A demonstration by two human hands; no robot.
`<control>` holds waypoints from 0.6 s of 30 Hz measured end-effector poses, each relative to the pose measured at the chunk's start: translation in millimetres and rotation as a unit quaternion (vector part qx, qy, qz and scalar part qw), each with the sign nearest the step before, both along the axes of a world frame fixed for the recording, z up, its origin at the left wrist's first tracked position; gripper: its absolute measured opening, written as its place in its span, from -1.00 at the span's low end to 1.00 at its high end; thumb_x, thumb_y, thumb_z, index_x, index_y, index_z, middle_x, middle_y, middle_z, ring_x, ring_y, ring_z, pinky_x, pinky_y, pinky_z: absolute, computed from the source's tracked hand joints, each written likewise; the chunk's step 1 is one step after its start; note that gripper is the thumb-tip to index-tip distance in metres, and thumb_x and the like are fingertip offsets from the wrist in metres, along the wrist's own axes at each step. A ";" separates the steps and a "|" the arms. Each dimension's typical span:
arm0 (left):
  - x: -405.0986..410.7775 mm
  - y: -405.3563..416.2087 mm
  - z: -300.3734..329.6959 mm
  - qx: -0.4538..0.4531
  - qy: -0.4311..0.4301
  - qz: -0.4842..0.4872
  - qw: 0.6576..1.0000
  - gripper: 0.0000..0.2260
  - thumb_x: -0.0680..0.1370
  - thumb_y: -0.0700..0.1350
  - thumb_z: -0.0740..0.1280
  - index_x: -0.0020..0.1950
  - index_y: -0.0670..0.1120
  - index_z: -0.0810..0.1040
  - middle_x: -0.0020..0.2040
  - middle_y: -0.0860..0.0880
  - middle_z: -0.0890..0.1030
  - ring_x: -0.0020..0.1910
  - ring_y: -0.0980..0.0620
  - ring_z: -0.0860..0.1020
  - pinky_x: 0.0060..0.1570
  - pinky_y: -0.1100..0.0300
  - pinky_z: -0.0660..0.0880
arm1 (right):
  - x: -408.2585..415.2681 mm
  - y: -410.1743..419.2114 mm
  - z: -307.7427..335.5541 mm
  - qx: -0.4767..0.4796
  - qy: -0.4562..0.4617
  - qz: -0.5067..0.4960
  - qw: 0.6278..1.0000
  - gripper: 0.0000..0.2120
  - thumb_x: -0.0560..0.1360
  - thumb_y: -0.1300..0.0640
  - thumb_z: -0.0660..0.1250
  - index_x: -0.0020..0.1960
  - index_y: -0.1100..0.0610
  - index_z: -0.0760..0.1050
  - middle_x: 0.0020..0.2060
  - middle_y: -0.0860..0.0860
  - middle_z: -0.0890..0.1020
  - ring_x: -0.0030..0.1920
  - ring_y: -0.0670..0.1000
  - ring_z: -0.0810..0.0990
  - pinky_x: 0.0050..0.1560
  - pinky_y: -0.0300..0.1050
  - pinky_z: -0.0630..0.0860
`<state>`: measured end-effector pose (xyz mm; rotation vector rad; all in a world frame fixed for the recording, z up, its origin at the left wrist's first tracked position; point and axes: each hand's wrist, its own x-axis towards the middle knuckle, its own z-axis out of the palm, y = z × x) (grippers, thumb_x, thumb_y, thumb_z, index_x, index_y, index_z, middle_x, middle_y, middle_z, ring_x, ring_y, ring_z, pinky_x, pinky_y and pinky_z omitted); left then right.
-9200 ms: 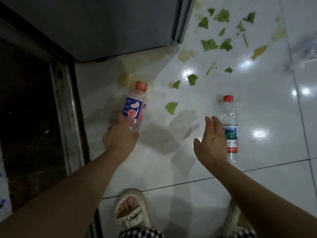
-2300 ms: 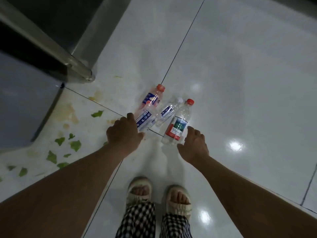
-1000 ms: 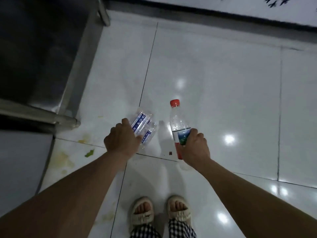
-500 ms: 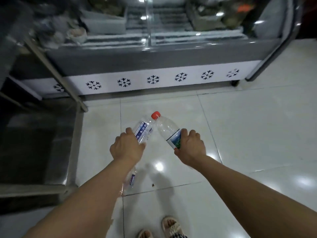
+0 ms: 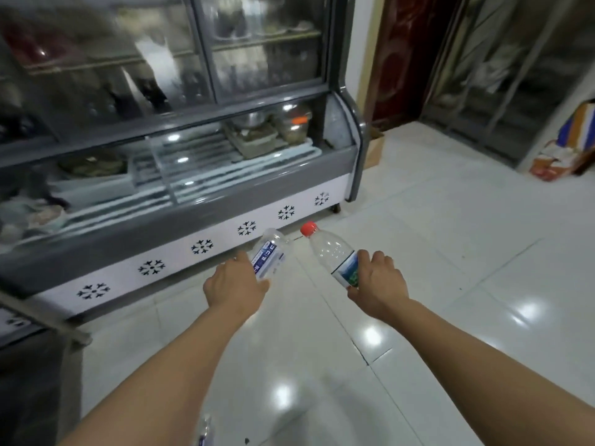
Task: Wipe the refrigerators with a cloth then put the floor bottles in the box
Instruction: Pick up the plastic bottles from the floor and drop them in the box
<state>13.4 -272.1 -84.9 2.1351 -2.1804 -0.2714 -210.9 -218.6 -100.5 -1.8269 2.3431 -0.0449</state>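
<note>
My left hand (image 5: pixel 236 284) grips a clear bottle with a blue and white label (image 5: pixel 269 255), held out in front of me and tilted up to the right. My right hand (image 5: pixel 376 281) grips a clear red-capped bottle with a green label (image 5: pixel 331 252), tilted up to the left. Both bottles are in the air above the white tiled floor. Part of another clear bottle (image 5: pixel 204 432) shows under my left forearm at the bottom edge. A glass-fronted display refrigerator (image 5: pixel 180 175) stands ahead on the left.
A brown cardboard box (image 5: pixel 375 149) sits on the floor just right of the refrigerator. A dark red door (image 5: pixel 405 59) is behind it. Coloured packages (image 5: pixel 570 146) stand at the far right by a glass cabinet (image 5: pixel 515 69). A metal table leg (image 5: pixel 45 320) crosses the lower left.
I have stood up with bottles in both hands, and the view has swung from the floor up to the display refrigerator. The leaf-strewn floor patch is out of sight.
</note>
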 end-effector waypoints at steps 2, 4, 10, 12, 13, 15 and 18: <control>-45.0 -4.1 13.9 -0.009 0.002 -0.019 1.000 -0.57 0.45 0.15 0.34 0.15 -0.09 0.34 0.07 -0.09 0.58 0.05 -0.12 0.55 -0.11 0.08 0.40 | -42.9 0.7 12.6 -0.010 -0.003 -0.015 1.000 -0.44 0.46 -0.05 0.31 0.34 0.12 0.18 0.19 0.14 0.39 0.18 0.14 0.38 0.05 -0.03 0.42; -91.3 -8.5 25.5 -0.022 0.007 -0.035 0.999 -0.56 0.45 0.16 0.34 0.15 -0.09 0.34 0.07 -0.08 0.58 0.04 -0.12 0.55 -0.14 0.08 0.36 | -87.9 -1.4 24.2 -0.021 -0.005 -0.028 0.999 -0.43 0.46 -0.06 0.31 0.35 0.12 0.18 0.20 0.14 0.39 0.18 0.13 0.39 0.06 -0.03 0.42; -218.7 -23.8 50.9 -0.033 0.013 -0.076 0.996 -0.56 0.46 0.16 0.33 0.16 -0.10 0.34 0.04 -0.09 0.57 0.02 -0.12 0.54 -0.09 0.07 0.41 | -216.3 -6.6 48.9 -0.040 -0.013 -0.069 0.997 -0.42 0.45 -0.07 0.34 0.33 0.13 0.20 0.19 0.14 0.40 0.19 0.14 0.40 0.04 -0.04 0.42; -256.0 -32.9 55.6 -0.038 0.009 -0.093 0.995 -0.57 0.46 0.17 0.32 0.14 -0.10 0.34 0.03 -0.09 0.58 0.01 -0.11 0.55 -0.04 0.06 0.44 | -252.3 -12.0 52.5 -0.043 -0.013 -0.079 0.996 -0.42 0.45 -0.08 0.34 0.33 0.14 0.20 0.19 0.14 0.40 0.19 0.14 0.39 0.04 -0.04 0.42; -273.2 -38.7 57.6 -0.040 0.005 -0.101 0.994 -0.57 0.47 0.17 0.32 0.14 -0.09 0.34 0.03 -0.08 0.58 0.01 -0.11 0.55 -0.03 0.05 0.44 | -268.7 -15.7 53.6 -0.046 -0.011 -0.083 0.995 -0.42 0.45 -0.08 0.34 0.33 0.14 0.20 0.19 0.13 0.40 0.19 0.13 0.39 0.03 -0.04 0.42; -306.7 -53.6 60.4 -0.046 -0.003 -0.117 0.992 -0.57 0.46 0.16 0.32 0.15 -0.09 0.34 0.03 -0.07 0.58 0.02 -0.11 0.55 -0.05 0.05 0.41 | -299.6 -24.7 54.5 -0.051 -0.009 -0.093 0.994 -0.42 0.45 -0.09 0.33 0.33 0.14 0.20 0.19 0.13 0.41 0.19 0.13 0.40 0.02 -0.04 0.42; -352.6 -81.8 60.7 -0.054 -0.016 -0.145 0.988 -0.57 0.45 0.16 0.33 0.15 -0.09 0.35 0.02 -0.06 0.58 0.02 -0.10 0.55 -0.06 0.04 0.43 | -342.7 -43.0 53.8 -0.053 -0.021 -0.111 0.992 -0.43 0.46 -0.09 0.32 0.32 0.15 0.21 0.18 0.13 0.40 0.19 0.13 0.39 0.01 -0.05 0.41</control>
